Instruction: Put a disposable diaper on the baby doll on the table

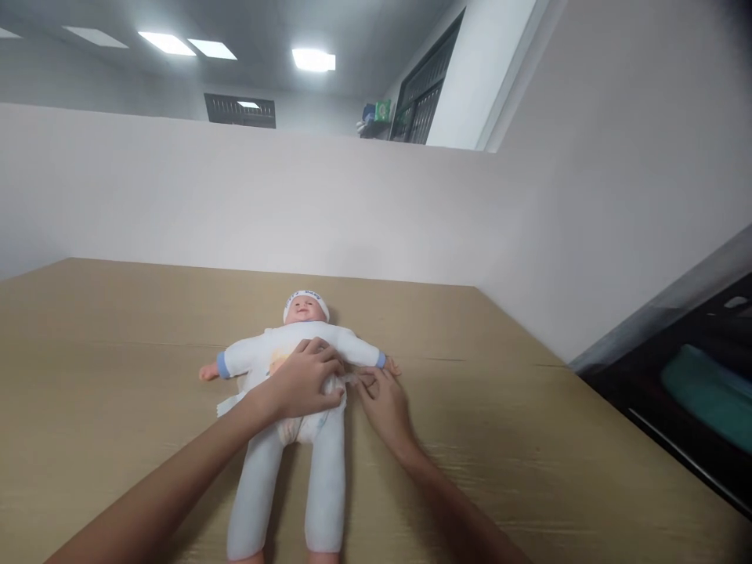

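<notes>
A baby doll [326, 458] in a white suit with blue cuffs and a white cap lies on its back, head away from me. Around its hips is a white diaper [302, 429], with one side tab [226, 405] sticking out loose at the left. My left hand [309, 376] rests on the doll's belly over the diaper front, fingers spread and bent, hiding most of the waist. Beside the doll's right-hand hip in the picture, my right hand [385, 403] pinches the other diaper tab [351, 378] between thumb and fingers.
The doll lies on a brown tabletop [117, 376]. A low white partition [235, 196] runs along the back, and a white wall [616, 180] stands to the right. A dark open compartment [693, 376] at the right holds a teal cloth item [708, 395].
</notes>
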`<action>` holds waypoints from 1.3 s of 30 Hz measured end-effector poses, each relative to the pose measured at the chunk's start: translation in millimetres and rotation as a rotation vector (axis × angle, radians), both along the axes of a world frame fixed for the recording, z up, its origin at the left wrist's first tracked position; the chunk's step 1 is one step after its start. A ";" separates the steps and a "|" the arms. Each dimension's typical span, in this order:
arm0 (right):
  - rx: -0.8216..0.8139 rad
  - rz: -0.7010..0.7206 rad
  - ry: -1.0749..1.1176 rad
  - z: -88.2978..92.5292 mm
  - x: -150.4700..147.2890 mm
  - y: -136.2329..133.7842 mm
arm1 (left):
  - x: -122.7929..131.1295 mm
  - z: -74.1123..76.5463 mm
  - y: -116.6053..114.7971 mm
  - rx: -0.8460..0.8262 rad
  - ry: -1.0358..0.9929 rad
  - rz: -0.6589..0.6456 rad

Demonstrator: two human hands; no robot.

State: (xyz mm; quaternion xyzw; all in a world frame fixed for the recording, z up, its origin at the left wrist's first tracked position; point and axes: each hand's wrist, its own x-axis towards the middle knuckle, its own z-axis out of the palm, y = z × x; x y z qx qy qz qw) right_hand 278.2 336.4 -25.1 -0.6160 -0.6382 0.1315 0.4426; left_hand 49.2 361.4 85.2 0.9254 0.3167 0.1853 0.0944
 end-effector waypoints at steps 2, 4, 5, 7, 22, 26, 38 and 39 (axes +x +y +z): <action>-0.017 0.005 -0.020 -0.7 -1.9 0.4 | 0.8 -1.3 -1.1 0.014 -0.007 0.002; -0.045 0.018 -0.034 -0.2 -0.9 -0.2 | 1.0 -3.5 -0.8 0.022 -0.011 0.006; -0.063 0.031 -0.041 0.4 0.7 -0.4 | 1.0 -4.6 -0.4 0.025 -0.011 0.010; -0.110 0.064 -0.053 2.5 5.3 0.2 | 0.8 -6.5 0.6 0.029 -0.014 0.015; -0.539 0.640 0.042 38.3 20.7 6.3 | 1.8 -1.8 -1.2 0.018 0.024 0.021; -0.523 0.706 0.155 38.4 22.5 6.8 | 1.5 1.0 -2.2 0.011 0.033 0.016; -0.476 0.730 0.436 23.2 41.0 22.3 | -5.4 4.8 -4.1 -0.037 0.033 0.027; -0.473 0.733 0.463 20.3 41.6 22.9 | -6.4 5.8 -4.0 -0.043 0.030 0.029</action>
